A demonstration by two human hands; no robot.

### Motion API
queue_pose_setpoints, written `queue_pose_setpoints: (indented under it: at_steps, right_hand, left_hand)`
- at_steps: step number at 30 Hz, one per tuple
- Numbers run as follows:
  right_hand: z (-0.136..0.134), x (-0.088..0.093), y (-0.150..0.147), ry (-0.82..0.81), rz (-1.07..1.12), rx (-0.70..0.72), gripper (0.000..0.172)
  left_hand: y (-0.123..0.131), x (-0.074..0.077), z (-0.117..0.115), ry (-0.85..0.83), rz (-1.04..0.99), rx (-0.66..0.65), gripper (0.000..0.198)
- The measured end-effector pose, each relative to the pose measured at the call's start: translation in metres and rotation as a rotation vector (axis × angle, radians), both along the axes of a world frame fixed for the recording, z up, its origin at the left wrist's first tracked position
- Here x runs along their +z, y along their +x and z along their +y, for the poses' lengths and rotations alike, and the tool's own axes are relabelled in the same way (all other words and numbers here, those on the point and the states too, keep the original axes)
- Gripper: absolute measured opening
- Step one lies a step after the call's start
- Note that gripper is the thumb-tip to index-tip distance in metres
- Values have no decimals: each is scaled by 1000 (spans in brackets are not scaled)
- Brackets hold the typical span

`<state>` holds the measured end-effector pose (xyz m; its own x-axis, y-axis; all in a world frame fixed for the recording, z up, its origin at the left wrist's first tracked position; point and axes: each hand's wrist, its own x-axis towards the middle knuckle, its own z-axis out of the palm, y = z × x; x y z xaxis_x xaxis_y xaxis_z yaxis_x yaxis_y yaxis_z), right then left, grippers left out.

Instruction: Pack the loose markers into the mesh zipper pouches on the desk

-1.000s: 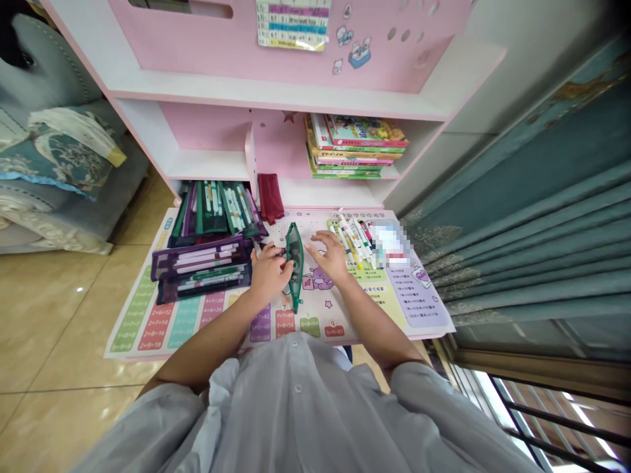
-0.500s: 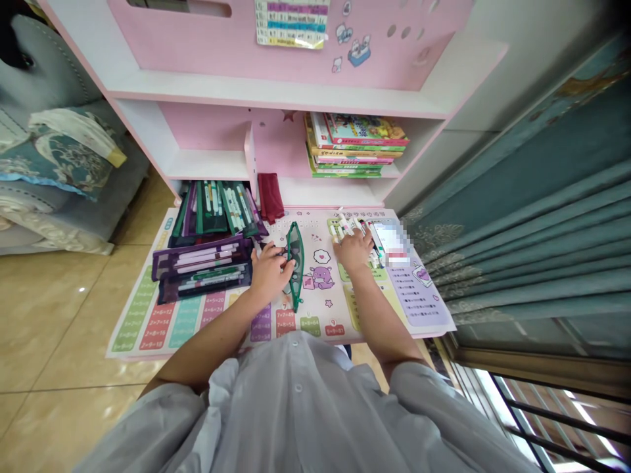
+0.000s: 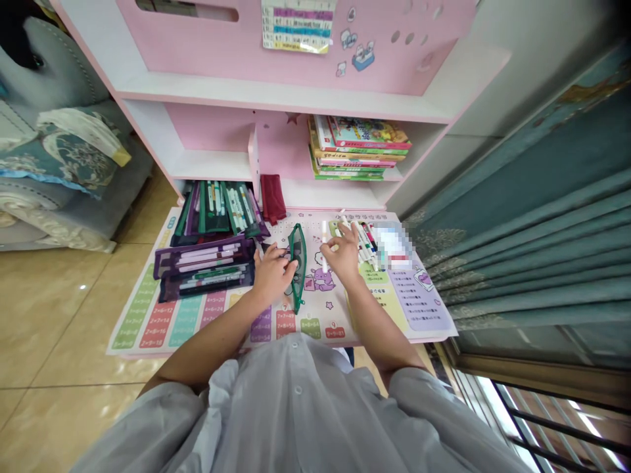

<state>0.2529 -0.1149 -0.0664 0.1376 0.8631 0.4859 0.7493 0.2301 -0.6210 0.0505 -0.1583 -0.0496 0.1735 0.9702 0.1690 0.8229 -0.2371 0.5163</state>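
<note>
My right hand (image 3: 344,255) pinches a white marker (image 3: 324,253) between thumb and finger, its other fingers raised. The marker points away from me, just left of a pile of white markers (image 3: 365,243). On the left, my left hand (image 3: 273,272) grips the near side of a green-edged mesh pencil pouch (image 3: 298,263), thumb against its zipper edge. Part of the pouch is hidden under that hand, so its contents cannot be made out.
Filled purple pouches (image 3: 204,256) and green pouches (image 3: 211,207) lie at the left of the printed desk mat (image 3: 340,322). A dark red pouch (image 3: 273,197) leans by the shelf divider. Books (image 3: 359,148) are stacked on the shelf. A blurred phone-like object (image 3: 394,246) lies right of the markers.
My right hand has lifted away from the marker pile and moved slightly left, with one white marker now in its pinch. My left hand stays on the green-edged pouch.
</note>
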Motion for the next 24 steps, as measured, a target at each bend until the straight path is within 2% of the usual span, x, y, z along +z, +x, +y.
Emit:
queue_pose_setpoints:
  at_steps: [4, 8, 14, 19, 24]
  right_hand:
    - [-18, 10, -28, -44, 74, 152, 16]
    - [-24, 7, -44, -89, 63, 238, 19]
    - [-24, 1, -54, -189, 55, 165, 19]
    - [-22, 3, -56, -348, -34, 131, 16]
    - [-17, -5, -54, -425, -114, 205, 16]
  left_hand:
    - [1, 1, -1, 4, 2, -3, 34]
    - [1, 2, -1, -11, 7, -2, 33]
    - [1, 3, -2, -12, 18, -13, 30]
    - [2, 0, -1, 10, 44, 3, 29]
    - [3, -1, -1, 16, 50, -8, 31]
